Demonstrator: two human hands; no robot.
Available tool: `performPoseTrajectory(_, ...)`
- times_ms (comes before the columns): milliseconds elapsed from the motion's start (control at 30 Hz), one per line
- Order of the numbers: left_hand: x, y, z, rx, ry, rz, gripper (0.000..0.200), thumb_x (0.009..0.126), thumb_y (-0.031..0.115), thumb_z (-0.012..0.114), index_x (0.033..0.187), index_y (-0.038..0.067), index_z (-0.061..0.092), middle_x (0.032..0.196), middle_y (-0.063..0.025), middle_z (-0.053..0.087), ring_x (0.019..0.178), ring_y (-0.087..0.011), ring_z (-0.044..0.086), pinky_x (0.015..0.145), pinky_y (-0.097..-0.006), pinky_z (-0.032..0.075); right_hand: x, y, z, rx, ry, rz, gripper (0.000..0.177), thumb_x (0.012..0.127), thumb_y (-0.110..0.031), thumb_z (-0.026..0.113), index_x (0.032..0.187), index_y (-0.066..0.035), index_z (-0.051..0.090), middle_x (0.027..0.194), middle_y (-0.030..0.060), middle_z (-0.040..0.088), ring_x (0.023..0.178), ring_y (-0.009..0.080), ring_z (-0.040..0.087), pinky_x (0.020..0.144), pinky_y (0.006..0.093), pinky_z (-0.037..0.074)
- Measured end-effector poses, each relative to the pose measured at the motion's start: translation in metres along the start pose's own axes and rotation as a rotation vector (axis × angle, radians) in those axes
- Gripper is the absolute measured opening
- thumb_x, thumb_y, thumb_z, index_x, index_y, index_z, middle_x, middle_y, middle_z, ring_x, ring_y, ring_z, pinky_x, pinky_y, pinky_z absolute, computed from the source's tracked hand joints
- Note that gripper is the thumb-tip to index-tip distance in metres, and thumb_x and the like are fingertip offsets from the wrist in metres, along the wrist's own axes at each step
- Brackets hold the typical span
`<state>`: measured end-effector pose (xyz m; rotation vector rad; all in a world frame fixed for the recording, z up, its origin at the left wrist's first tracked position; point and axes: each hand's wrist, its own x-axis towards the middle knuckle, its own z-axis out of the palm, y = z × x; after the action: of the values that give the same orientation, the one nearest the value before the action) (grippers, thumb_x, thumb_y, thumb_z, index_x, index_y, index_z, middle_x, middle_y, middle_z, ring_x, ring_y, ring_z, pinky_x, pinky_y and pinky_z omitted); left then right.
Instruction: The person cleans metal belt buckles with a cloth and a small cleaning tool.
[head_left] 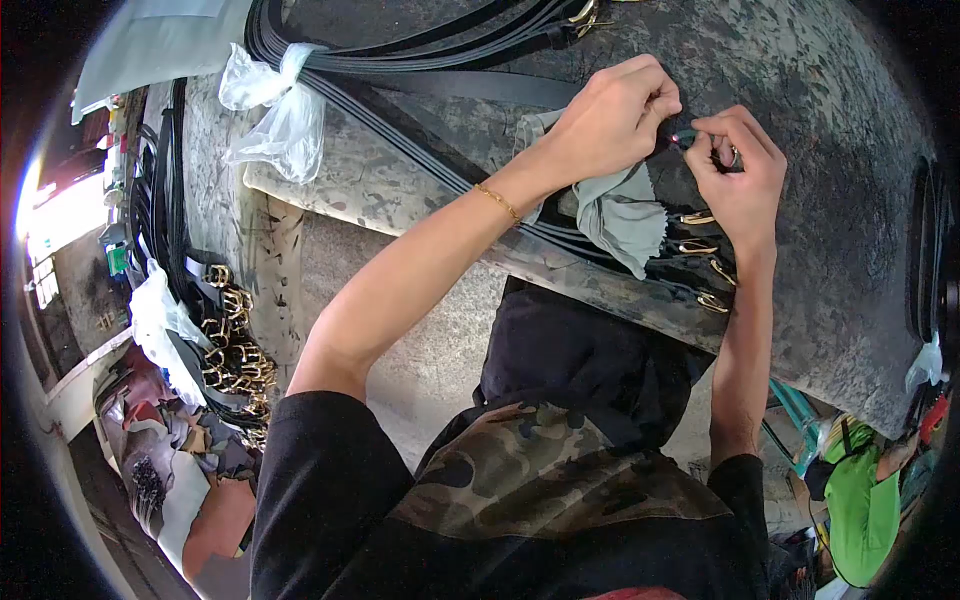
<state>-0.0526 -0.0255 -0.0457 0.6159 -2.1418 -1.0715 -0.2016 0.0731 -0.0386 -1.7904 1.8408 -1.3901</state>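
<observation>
My left hand (618,112), with a thin gold bracelet at the wrist, has its thumb and fingers pinched together over the dark tabletop. Whatever it pinches is hidden or too dark to make out. Close by on the right, my right hand (742,172) curls around a small dark green lighter-like object (685,138), whose reddish end points toward my left fingers. Below the hands, a grey cloth (620,220) lies across several black belts. Their gold buckles (698,246) rest beside my right wrist.
A white plastic bag (290,95) is tied around black belts at the upper left. More belts with gold buckles (235,350) hang off the left side. Leather scraps (190,490) are piled at lower left. A green cloth (862,510) lies at lower right.
</observation>
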Motion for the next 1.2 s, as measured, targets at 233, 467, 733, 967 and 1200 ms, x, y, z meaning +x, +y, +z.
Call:
performPoseTrajectory(233, 0.0, -0.002, 0.0, 0.014, 0.009, 0.013, 0.014, 0.084, 0.01, 0.064, 0.089, -0.002, 0.06, 0.087, -0.0145, 0.061, 0.077, -0.031, 0.061, 0.067, -0.0351, 0.049, -0.009, 0.009, 0.0, 0.179, 0.116, 0.179, 0.009, 0.079, 0.005, 0.063, 0.086, -0.001, 0.064, 0.072, -0.0017, 0.055, 0.056, 0.0054, 0.044, 0.051, 0.021, 0.037)
performPoseTrajectory(467, -0.004, 0.01, 0.007, 0.251, -0.057, 0.116, 0.038, 0.071, 0.028, 0.079, 0.099, 0.007, 0.065, 0.099, -0.0059, 0.06, 0.066, -0.0253, 0.062, 0.058, -0.0342, 0.051, -0.01, 0.033, -0.009, 0.737, 0.501, 0.498, 0.01, 0.088, 0.005, 0.057, 0.091, 0.006, 0.066, 0.078, 0.0049, 0.059, 0.064, 0.0083, 0.054, 0.068, 0.03, 0.056)
performPoseTrajectory(733, -0.009, 0.009, 0.013, 0.454, -0.1, 0.385, 0.015, 0.076, 0.015, 0.074, 0.091, 0.012, 0.071, 0.103, -0.001, 0.06, 0.053, -0.016, 0.059, 0.047, -0.0289, 0.048, -0.012, 0.042, -0.016, 1.054, 0.537, 0.458, 0.011, 0.091, 0.003, 0.055, 0.094, 0.008, 0.064, 0.07, 0.0021, 0.052, 0.062, 0.0076, 0.048, 0.075, 0.0407, 0.058)
performPoseTrajectory(967, -0.009, 0.013, 0.008, 0.387, -0.138, 0.411, 0.012, 0.075, 0.009, 0.074, 0.087, 0.009, 0.071, 0.098, -0.0023, 0.062, 0.054, -0.017, 0.061, 0.048, -0.0284, 0.049, -0.012, 0.037, -0.011, 0.929, 0.462, 0.433, 0.011, 0.09, 0.001, 0.057, 0.097, 0.007, 0.065, 0.069, -0.0007, 0.049, 0.061, 0.006, 0.047, 0.074, 0.038, 0.059)
performPoseTrajectory(1200, -0.007, 0.01, 0.011, 0.192, -0.056, 0.278, 0.008, 0.077, -0.001, 0.069, 0.085, 0.0, 0.066, 0.09, -0.0085, 0.063, 0.064, -0.0237, 0.064, 0.057, -0.0307, 0.053, -0.011, 0.023, -0.009, 0.832, 0.42, 0.449, 0.011, 0.09, 0.003, 0.055, 0.094, 0.004, 0.065, 0.071, -0.0008, 0.051, 0.061, 0.005, 0.047, 0.07, 0.0285, 0.057)
